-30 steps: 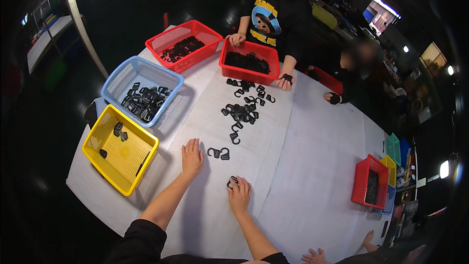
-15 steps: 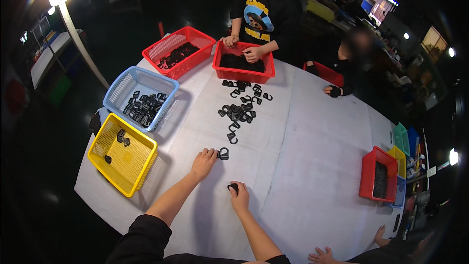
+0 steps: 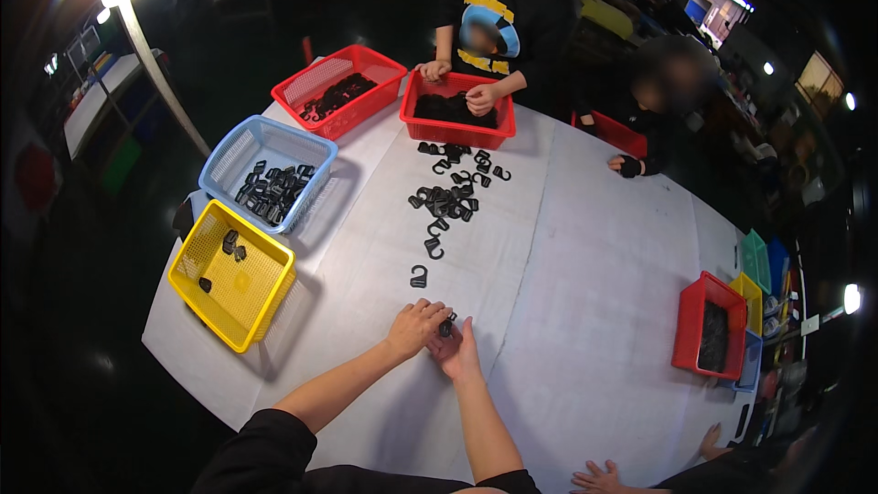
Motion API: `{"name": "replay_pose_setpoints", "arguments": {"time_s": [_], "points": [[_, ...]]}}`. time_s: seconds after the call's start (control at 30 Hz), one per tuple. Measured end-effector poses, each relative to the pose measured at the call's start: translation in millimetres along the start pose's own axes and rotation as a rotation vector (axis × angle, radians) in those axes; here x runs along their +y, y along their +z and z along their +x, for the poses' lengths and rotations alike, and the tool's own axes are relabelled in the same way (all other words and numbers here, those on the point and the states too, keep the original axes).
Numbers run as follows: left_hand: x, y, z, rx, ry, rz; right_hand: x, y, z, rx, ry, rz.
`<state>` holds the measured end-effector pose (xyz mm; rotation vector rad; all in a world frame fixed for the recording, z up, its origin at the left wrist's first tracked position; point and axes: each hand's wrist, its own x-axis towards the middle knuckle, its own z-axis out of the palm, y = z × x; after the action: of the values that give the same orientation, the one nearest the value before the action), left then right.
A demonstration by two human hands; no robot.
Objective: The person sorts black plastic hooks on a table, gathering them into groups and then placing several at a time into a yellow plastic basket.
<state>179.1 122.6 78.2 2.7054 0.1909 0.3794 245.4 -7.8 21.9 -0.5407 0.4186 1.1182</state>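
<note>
My left hand (image 3: 416, 328) and my right hand (image 3: 458, 353) meet over the near part of the table. Between them is a small black plastic piece (image 3: 447, 326), its exact kind partly hidden by fingers. The left fingers close on it from the left, while it rests against the right fingers, with the right thumb raised. Just beyond my hands, a single black plastic hook buckle (image 3: 419, 276) lies on the white tabletop. Farther off spreads a loose pile of similar black hook buckles (image 3: 444, 202).
On the left stand a yellow basket (image 3: 285, 276) with a few black pieces, a blue basket (image 3: 210, 174) and a red basket (image 3: 384, 91). A co-worker's hands (image 3: 480, 99) work in another red basket (image 3: 457, 135). At right stands a red bin (image 3: 692, 329); another person's hand (image 3: 599, 478) rests nearby.
My left hand has left the single hook buckle and come right to the black piece in my right hand. The right hand has turned and risen slightly toward it.
</note>
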Motion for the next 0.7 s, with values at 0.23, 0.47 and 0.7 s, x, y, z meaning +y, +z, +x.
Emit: {"name": "replay_pose_setpoints", "arguments": {"time_s": [0.23, 0.47, 0.7], "points": [[-2.2, -3.2, -59.5, 0.1, -0.089, -0.069, 1.5, 9.9, 22.2, 0.174, -0.102, -0.346], [-93.7, 2.5, -139.4, 0.217, -0.617, 0.14, -46.6, 66.9, 108.0, 0.193, -0.089, -0.554], [-94.6, -4.9, -139.9, 0.167, -0.626, 0.117, -137.5, 210.3, 227.2, 0.115, -0.377, -0.488]]}}
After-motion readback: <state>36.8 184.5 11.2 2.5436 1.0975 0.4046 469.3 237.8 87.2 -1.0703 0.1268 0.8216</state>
